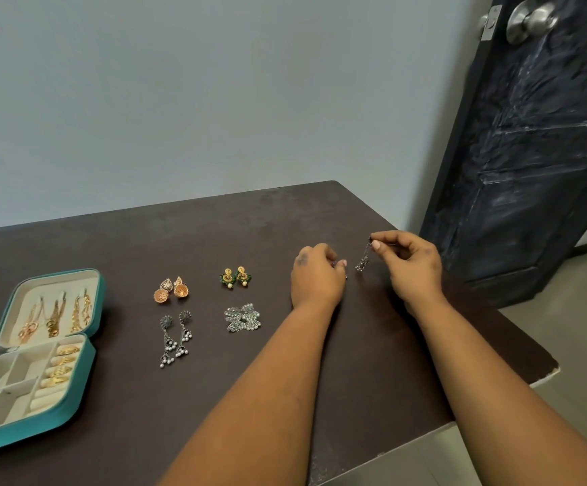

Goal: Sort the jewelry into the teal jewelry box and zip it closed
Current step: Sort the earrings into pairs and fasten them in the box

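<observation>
The teal jewelry box (85, 363) lies open at the table's left, with chains hanging in its lid and gold rings in its roll slots. On the table lie rose-gold jhumka earrings (171, 290), green-and-gold earrings (235, 276), long silver pearl-drop earrings (176, 336) and fan-shaped silver earrings (243, 317). My right hand (413, 268) pinches a dangling silver earring (363, 259) above the table. My left hand (314, 275) is curled round a small dark piece at its fingertips, mostly hidden.
The dark brown table (285, 222) ends close to my right hand, with its right edge and near corner chipped. A dark door (530, 152) with a metal knob stands open just beyond that edge. A grey wall runs behind the table.
</observation>
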